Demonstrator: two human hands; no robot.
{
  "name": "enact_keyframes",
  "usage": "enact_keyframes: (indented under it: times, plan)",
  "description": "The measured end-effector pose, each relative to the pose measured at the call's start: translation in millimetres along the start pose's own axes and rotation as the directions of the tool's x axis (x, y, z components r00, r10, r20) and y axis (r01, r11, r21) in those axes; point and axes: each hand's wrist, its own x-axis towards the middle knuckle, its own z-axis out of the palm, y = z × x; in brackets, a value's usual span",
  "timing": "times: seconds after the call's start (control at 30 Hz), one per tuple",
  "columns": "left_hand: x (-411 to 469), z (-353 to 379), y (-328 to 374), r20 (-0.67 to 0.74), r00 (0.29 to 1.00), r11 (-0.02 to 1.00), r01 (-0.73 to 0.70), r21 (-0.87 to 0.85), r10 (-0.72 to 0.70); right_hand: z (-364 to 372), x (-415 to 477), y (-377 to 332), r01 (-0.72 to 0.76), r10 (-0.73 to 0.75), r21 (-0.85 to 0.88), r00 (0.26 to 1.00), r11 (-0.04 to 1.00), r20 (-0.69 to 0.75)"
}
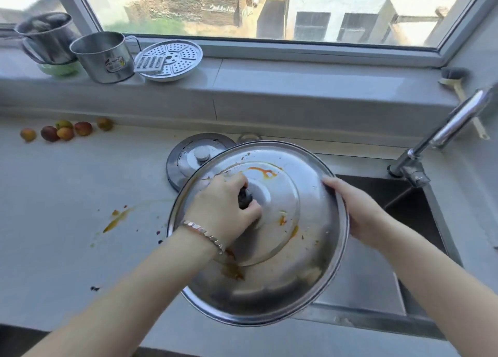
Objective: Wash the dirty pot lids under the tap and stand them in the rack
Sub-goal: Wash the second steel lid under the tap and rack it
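Observation:
A large steel pot lid [304,251], smeared with orange sauce and crumbs, is held over the left edge of the sink [415,216]. My left hand [223,208] grips its dark knob at the centre. My right hand [353,211] holds the lid's right rim. A smaller steel lid [188,157] lies flat on the counter just behind it, partly hidden. The tap [442,133] stands at the right, its spout out of frame. No rack is in view.
Orange spill and dark specks mark the counter [116,219] left of the lid. Several small fruits [64,131] lie at the back left. On the windowsill stand two steel pots [105,57], a perforated steamer plate [169,60] and a brush [458,84].

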Motion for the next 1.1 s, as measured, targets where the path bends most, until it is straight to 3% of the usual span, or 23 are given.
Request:
enact_keyframes:
  times: [0.13,0.3,0.47,0.57,0.73,0.87,0.97,1.0,1.1]
  plan:
    - [4.1,31.1,78.8,0.051,0.996,0.997,-0.070,-0.045,0.072,-78.4,-24.7,-24.9,0.055,-0.049,0.236,0.998,0.970,-0.031]
    - [5.1,80.0,173.2,0.123,0.985,0.982,-0.099,-0.163,0.119,-177.3,-51.4,-43.9,0.123,-0.099,0.172,0.985,0.977,-0.140]
    - [-1.4,138.6,222.9,0.228,0.970,0.986,-0.043,-0.161,0.080,-242.8,-61.0,-38.0,0.236,-0.263,-0.207,0.958,0.950,-0.117]
    - [-7.9,163.2,230.0,0.185,0.982,0.979,0.006,-0.203,0.032,-254.8,-60.7,-35.7,0.297,-0.334,-0.295,0.939,0.908,-0.083]
    - [-7.6,189.3,230.0,0.315,0.943,0.938,0.199,-0.284,-0.105,-242.6,-52.1,-27.4,0.474,-0.496,-0.546,0.860,0.691,0.118]
    - [9.3,181.5,224.3,0.348,0.884,0.748,0.454,-0.483,-0.312,-224.0,-42.3,-15.2,0.505,-0.540,-0.713,0.815,0.487,0.208]
    - [31.3,158.3,228.2,0.544,0.733,0.329,0.674,-0.661,-0.409,-209.2,-32.7,1.3,0.472,-0.521,-0.829,0.809,0.301,0.271]
    - [38.7,153.9,228.0,0.606,0.678,0.254,0.726,-0.639,-0.415,-203.6,-28.6,9.1,0.466,-0.498,-0.846,0.815,0.258,0.297]
    - [52.5,154.5,223.4,0.670,0.592,0.289,0.805,-0.518,-0.449,-188.4,-21.5,29.9,0.459,-0.436,-0.867,0.832,0.192,0.344]
